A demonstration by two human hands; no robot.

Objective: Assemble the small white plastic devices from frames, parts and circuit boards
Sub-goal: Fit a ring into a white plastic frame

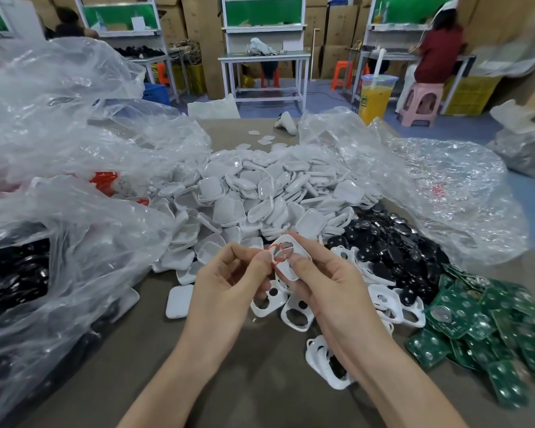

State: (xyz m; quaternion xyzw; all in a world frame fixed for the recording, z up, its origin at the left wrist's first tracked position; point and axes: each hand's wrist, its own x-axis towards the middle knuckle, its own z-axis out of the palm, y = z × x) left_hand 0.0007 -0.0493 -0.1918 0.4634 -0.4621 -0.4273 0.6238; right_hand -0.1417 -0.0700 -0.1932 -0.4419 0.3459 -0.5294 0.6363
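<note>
Just above the tabletop, the right hand grips a small white cut-out plastic frame. The left hand pinches a thin red ring against it. Seating the ring appears to be the current step, and it likely calls for careful alignment.

A cup of orange drink is standing behind a clear plastic bag, and a person is sitting on a pink stool beyond.
</note>
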